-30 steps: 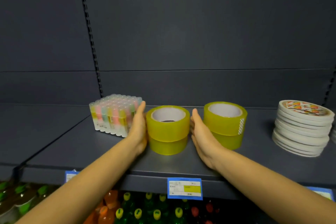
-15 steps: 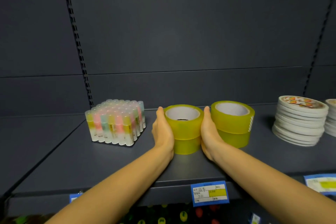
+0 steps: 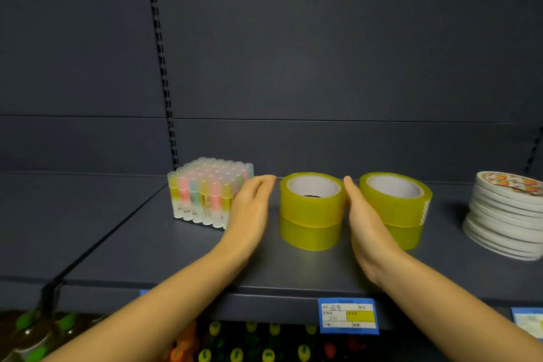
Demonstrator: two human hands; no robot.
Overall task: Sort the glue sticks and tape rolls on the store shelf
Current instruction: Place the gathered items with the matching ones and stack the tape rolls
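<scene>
On the grey shelf [image 3: 164,247], mid-board, two yellow tape rolls [image 3: 311,211] are standing stacked one on the other, holes up. My left hand [image 3: 249,214] is hovering just left of that stack, fingers straight and relaxed, with a clear gap showing between palm and tape. My right hand [image 3: 367,226] is lying flat-fingered along the stack's right side, between it and a second yellow stack [image 3: 396,206] — whether skin is actually meeting tape, I cannot tell. Neither hand is clasping anything. Glue sticks [image 3: 205,194] are standing upright in a tight block just behind my left hand, one corner hidden by it. White tape rolls [image 3: 505,214] are leaning in a pile well off to the right. A blue price tag [image 3: 348,316] is hanging on the shelf's front edge — bottles [image 3: 249,353] are showing below.
</scene>
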